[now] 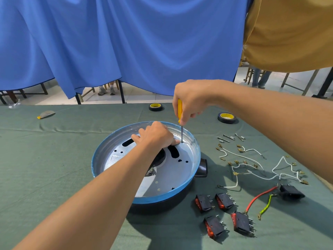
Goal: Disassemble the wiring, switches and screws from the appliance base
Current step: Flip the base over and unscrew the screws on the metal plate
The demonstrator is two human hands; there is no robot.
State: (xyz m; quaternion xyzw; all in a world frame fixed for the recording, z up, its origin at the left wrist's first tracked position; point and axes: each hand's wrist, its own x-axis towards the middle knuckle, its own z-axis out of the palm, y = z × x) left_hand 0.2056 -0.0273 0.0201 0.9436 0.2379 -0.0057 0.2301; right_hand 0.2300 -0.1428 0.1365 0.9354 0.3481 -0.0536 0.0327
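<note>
Unscrewing in the base (195, 156), ctr of the green cloth (54, 159).
My R hand (191, 100) grips the yellow screwdriver (179, 110) upright, tip on the base's plate (173, 174) near the far rim. My L hand (155, 136) lies fingers-down on the plate, gripping nothing I can see, thumb just beside the tip. To the R: four switches (223, 201), loose wires (252, 173), screws (228, 137); two tape rolls (155, 107) beyond.

Shiny metal appliance base (180, 170) on matt green cloth (54, 159)
</note>
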